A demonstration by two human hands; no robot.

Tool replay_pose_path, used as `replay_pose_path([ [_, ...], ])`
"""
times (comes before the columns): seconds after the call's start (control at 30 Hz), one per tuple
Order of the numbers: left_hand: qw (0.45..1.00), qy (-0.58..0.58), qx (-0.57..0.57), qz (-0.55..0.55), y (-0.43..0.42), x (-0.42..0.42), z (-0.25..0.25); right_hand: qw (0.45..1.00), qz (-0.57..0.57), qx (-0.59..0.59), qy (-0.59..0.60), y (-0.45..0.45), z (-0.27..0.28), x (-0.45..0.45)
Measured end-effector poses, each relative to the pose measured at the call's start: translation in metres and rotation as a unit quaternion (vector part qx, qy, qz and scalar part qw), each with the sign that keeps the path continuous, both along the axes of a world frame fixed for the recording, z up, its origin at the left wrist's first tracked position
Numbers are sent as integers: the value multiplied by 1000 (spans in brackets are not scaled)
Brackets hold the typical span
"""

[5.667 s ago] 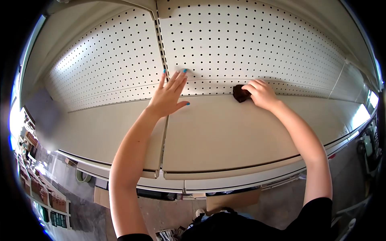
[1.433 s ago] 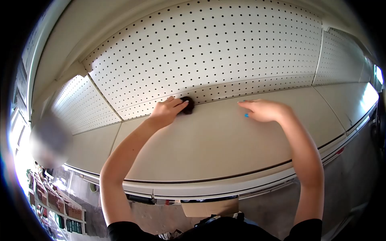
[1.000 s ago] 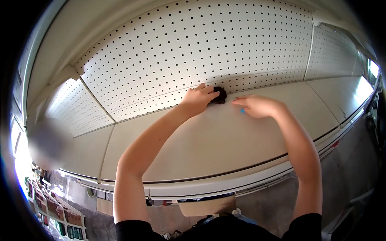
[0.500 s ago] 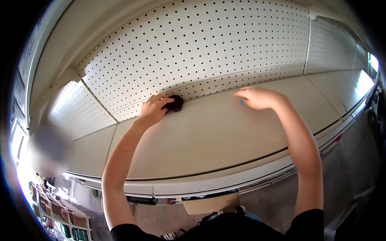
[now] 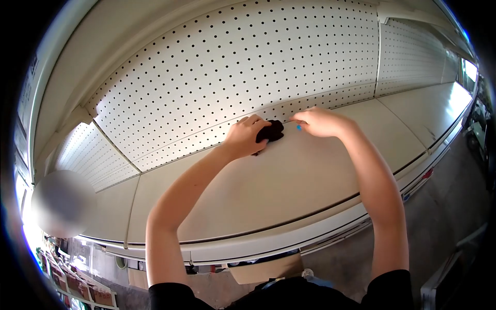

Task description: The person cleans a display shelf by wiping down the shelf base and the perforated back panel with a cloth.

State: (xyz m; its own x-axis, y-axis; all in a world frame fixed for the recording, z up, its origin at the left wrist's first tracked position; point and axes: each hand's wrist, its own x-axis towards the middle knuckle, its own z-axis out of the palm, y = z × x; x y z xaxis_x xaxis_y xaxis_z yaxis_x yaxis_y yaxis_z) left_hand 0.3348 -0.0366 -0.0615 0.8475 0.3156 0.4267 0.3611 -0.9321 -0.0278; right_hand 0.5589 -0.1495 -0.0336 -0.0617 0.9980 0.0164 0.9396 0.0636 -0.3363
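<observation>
A dark brown cloth [image 5: 270, 131] is bunched in my left hand [image 5: 245, 136], low against the white perforated back panel [image 5: 248, 67] where it meets the cream shelf [image 5: 279, 181]. Just to the right of the cloth, my right hand [image 5: 321, 122] is by the back edge of the shelf, with its index finger stretched out to the left and a blue thumbnail showing. I see nothing held in it. A small gap lies between the right fingertips and the cloth.
Seams divide the shelf at left and right. Its front lip [image 5: 258, 235] runs across below my forearms. Under it sits an open cardboard box [image 5: 266, 269] on the floor. Racks with boxes [image 5: 77, 284] stand at the lower left. A blurred patch covers the far left.
My left hand and the cloth have moved right from half a second ago, nearer my right hand. Earliest, the cloth was in my right hand, and my left lay spread on the panel.
</observation>
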Motion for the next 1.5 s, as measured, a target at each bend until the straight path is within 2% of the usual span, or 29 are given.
replay_pose_path([
  [0.13,997,15,-7,-73,-18,-33,2,999,22,35,-7,1,-2,-4],
  [0.3,987,46,-5,-154,-39,-77,9,1000,20,10,14,-5,2,-13],
  [0.4,975,33,28,-220,-25,-78,9,1000,25,11,11,-3,1,-13],
  [0.5,986,11,95,-139,10,-66,-3,1000,23,13,8,-3,0,-12],
  [0.53,991,26,106,-81,20,-63,-3,1000,21,13,7,-3,0,-11],
  [0.63,976,30,202,-72,41,-58,-1,999,12,-38,26,-4,6,-9],
  [0.73,984,44,173,-27,36,-62,-3,998,27,-19,52,0,0,-5],
  [0.87,985,24,167,-26,40,-82,-7,998,32,1,52,3,-7,0],
  [1.07,984,27,172,43,48,-186,-5,997,37,21,60,4,-11,-3],
  [1.2,976,26,184,115,50,-242,-9,1000,-1,-6,-4,-4,-5,-20],
  [1.33,973,39,187,129,52,-246,-13,999,29,-2,-13,-2,-5,-23],
  [1.5,977,49,195,73,56,-233,-5,999,45,30,0,1,2,-34],
])
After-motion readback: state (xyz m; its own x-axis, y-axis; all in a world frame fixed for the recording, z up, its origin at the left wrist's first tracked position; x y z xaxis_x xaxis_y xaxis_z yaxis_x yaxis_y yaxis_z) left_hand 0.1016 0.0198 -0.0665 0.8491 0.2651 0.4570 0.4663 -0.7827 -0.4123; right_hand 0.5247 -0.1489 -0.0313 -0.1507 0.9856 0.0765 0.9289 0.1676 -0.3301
